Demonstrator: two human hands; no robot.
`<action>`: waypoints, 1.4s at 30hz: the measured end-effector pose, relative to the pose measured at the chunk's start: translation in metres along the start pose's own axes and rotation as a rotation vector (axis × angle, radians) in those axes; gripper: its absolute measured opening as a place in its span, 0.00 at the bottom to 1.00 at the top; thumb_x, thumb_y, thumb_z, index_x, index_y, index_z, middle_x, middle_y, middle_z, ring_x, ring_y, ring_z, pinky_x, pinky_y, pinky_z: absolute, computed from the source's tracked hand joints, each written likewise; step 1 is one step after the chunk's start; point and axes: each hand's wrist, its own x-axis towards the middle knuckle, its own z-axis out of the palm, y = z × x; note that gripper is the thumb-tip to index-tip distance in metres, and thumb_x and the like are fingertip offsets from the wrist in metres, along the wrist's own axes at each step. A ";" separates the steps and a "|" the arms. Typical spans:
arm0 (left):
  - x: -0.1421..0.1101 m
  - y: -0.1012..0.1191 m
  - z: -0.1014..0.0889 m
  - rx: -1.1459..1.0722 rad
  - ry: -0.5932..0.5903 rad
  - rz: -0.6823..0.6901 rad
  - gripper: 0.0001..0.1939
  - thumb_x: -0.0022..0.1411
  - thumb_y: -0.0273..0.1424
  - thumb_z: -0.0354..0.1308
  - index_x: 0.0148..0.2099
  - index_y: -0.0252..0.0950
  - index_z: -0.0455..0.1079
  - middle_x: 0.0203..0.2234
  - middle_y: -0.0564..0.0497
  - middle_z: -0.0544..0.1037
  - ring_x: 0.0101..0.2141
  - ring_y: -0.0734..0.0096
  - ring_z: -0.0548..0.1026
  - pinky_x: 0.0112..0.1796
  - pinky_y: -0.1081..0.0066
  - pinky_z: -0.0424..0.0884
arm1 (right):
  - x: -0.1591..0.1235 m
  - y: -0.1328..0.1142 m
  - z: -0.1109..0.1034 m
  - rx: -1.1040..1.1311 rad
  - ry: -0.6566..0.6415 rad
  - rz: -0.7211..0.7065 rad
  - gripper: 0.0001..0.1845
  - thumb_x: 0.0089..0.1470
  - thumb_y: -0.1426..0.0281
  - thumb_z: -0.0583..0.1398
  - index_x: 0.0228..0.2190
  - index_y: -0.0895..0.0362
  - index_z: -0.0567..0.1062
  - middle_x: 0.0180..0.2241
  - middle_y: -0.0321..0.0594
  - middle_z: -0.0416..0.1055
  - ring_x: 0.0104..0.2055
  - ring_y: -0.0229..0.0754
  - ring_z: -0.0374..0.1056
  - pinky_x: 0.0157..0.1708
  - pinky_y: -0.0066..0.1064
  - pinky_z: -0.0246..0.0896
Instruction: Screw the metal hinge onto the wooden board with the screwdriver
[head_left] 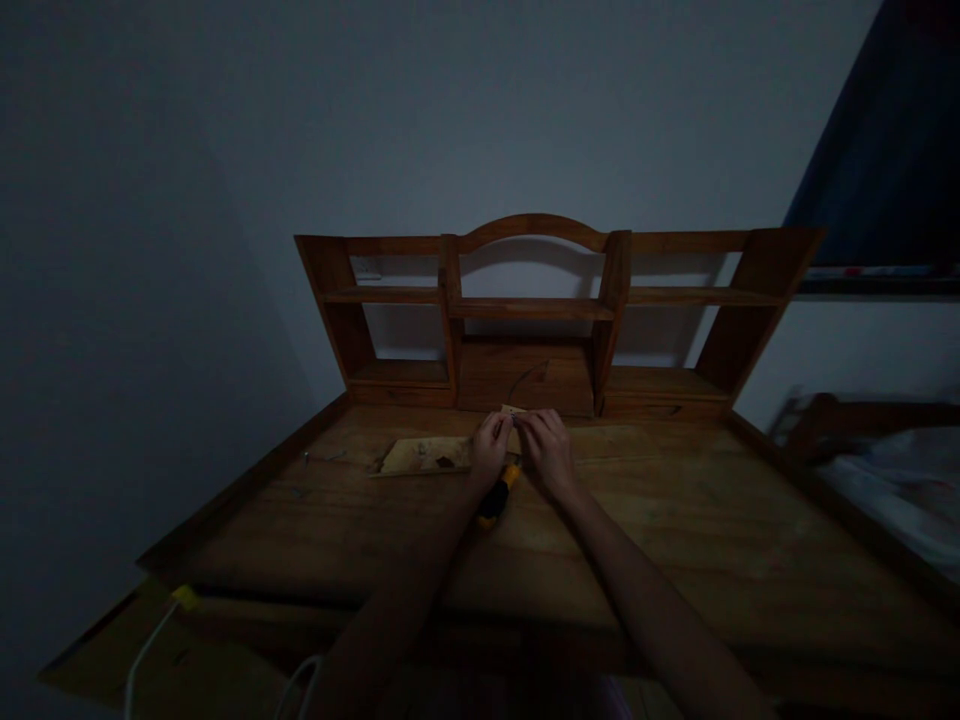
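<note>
My left hand [491,445] is closed, its fingers pinched at the left edge of a small pale wooden piece [511,409]. From the other side my right hand [547,445] brings its thumb and fingertips together at the front of this piece, around something small and dark that I cannot make out. Behind and beside my left hand lies a pale wooden board [424,454] with a ragged left end and dark marks. Just below the hands, a tool with a yellow and black handle [495,500] rests on the desk, its front end partly hidden.
The wooden desk [675,520] carries a shelf unit [532,308] along its back, against the wall. Small metal bits, one like a screw [306,457], lie at the left. A white cable with a yellow end [184,598] hangs at the front left edge.
</note>
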 end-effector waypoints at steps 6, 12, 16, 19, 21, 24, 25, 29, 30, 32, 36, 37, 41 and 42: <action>0.001 0.000 0.000 0.020 0.013 -0.025 0.15 0.66 0.42 0.52 0.38 0.36 0.72 0.34 0.48 0.76 0.39 0.65 0.73 0.45 0.68 0.67 | 0.002 -0.003 -0.001 0.043 0.028 0.020 0.12 0.66 0.66 0.53 0.43 0.53 0.75 0.39 0.43 0.73 0.43 0.47 0.66 0.46 0.41 0.62; 0.000 0.005 -0.002 0.047 0.012 0.006 0.13 0.66 0.40 0.53 0.40 0.37 0.73 0.36 0.48 0.76 0.41 0.64 0.73 0.46 0.67 0.67 | 0.001 -0.002 0.000 0.067 0.030 0.050 0.11 0.65 0.68 0.53 0.42 0.53 0.75 0.39 0.43 0.73 0.43 0.46 0.67 0.45 0.39 0.63; -0.002 0.006 -0.002 0.057 -0.002 0.044 0.10 0.63 0.38 0.58 0.41 0.37 0.73 0.38 0.47 0.76 0.42 0.64 0.74 0.48 0.67 0.67 | 0.000 0.002 0.001 0.116 0.063 0.073 0.11 0.65 0.68 0.54 0.42 0.53 0.75 0.39 0.42 0.73 0.42 0.44 0.69 0.44 0.36 0.64; -0.001 0.004 -0.001 0.084 -0.009 0.066 0.09 0.63 0.37 0.58 0.41 0.37 0.73 0.38 0.47 0.76 0.43 0.64 0.73 0.49 0.67 0.67 | -0.001 0.004 0.001 0.127 0.067 0.083 0.10 0.65 0.68 0.54 0.42 0.53 0.75 0.39 0.42 0.73 0.42 0.44 0.70 0.44 0.36 0.65; 0.000 0.002 -0.001 0.095 -0.009 0.072 0.09 0.64 0.36 0.57 0.42 0.37 0.73 0.38 0.47 0.76 0.43 0.64 0.73 0.49 0.66 0.67 | -0.001 0.004 0.001 0.123 0.061 0.083 0.10 0.65 0.68 0.54 0.42 0.53 0.75 0.39 0.42 0.73 0.42 0.44 0.70 0.44 0.36 0.65; 0.001 -0.001 -0.001 0.080 0.013 0.061 0.10 0.64 0.37 0.56 0.42 0.37 0.73 0.37 0.47 0.76 0.42 0.64 0.73 0.48 0.66 0.67 | -0.001 0.004 0.002 0.104 0.047 0.068 0.11 0.65 0.68 0.54 0.42 0.54 0.75 0.40 0.42 0.73 0.43 0.44 0.70 0.45 0.36 0.64; 0.001 -0.001 -0.002 0.074 0.023 0.056 0.10 0.64 0.37 0.56 0.42 0.37 0.73 0.37 0.47 0.76 0.42 0.64 0.74 0.48 0.66 0.67 | -0.001 0.004 0.002 0.094 0.044 0.061 0.11 0.65 0.68 0.53 0.41 0.54 0.75 0.40 0.43 0.73 0.42 0.44 0.70 0.45 0.36 0.64; 0.002 -0.002 -0.003 0.083 0.039 0.056 0.11 0.65 0.38 0.56 0.42 0.37 0.72 0.38 0.46 0.76 0.42 0.64 0.74 0.48 0.66 0.67 | -0.002 0.004 0.004 0.057 0.030 0.051 0.11 0.65 0.68 0.53 0.40 0.55 0.76 0.38 0.43 0.73 0.41 0.44 0.70 0.43 0.35 0.64; 0.002 -0.001 -0.003 0.096 0.038 0.065 0.11 0.65 0.38 0.55 0.42 0.37 0.72 0.38 0.46 0.76 0.42 0.64 0.74 0.47 0.66 0.67 | -0.003 0.004 0.004 0.051 0.024 0.053 0.11 0.65 0.68 0.53 0.40 0.55 0.76 0.38 0.43 0.73 0.41 0.44 0.70 0.43 0.35 0.64; 0.001 0.000 -0.004 0.132 0.039 0.100 0.10 0.66 0.37 0.55 0.42 0.36 0.72 0.38 0.47 0.76 0.42 0.64 0.74 0.47 0.66 0.68 | -0.003 0.004 0.005 0.042 0.020 0.054 0.11 0.65 0.68 0.53 0.41 0.56 0.76 0.39 0.43 0.73 0.42 0.44 0.69 0.44 0.35 0.64; 0.001 0.005 -0.004 0.217 0.055 0.190 0.10 0.67 0.36 0.54 0.42 0.36 0.72 0.37 0.47 0.75 0.41 0.65 0.74 0.46 0.66 0.69 | -0.002 0.003 0.005 0.015 0.025 0.047 0.12 0.66 0.68 0.53 0.41 0.56 0.76 0.38 0.44 0.73 0.41 0.44 0.70 0.44 0.34 0.64; 0.001 0.006 -0.004 0.239 0.056 0.207 0.09 0.67 0.36 0.54 0.42 0.37 0.71 0.37 0.47 0.75 0.41 0.65 0.74 0.45 0.67 0.69 | -0.002 0.003 0.005 0.006 0.026 0.050 0.12 0.66 0.68 0.52 0.41 0.56 0.76 0.38 0.44 0.73 0.41 0.44 0.70 0.44 0.34 0.64; 0.001 0.011 -0.004 0.313 0.057 0.270 0.08 0.68 0.34 0.53 0.41 0.37 0.71 0.36 0.47 0.74 0.41 0.66 0.74 0.44 0.67 0.70 | -0.002 0.000 0.004 -0.002 0.036 0.056 0.12 0.66 0.68 0.52 0.42 0.56 0.75 0.39 0.44 0.74 0.42 0.44 0.70 0.45 0.35 0.64; 0.001 0.012 -0.004 0.328 0.054 0.285 0.08 0.68 0.33 0.53 0.42 0.37 0.71 0.37 0.47 0.74 0.41 0.67 0.74 0.44 0.67 0.70 | -0.002 -0.001 0.004 0.000 0.041 0.060 0.12 0.66 0.68 0.52 0.42 0.56 0.74 0.39 0.43 0.74 0.42 0.44 0.70 0.45 0.35 0.64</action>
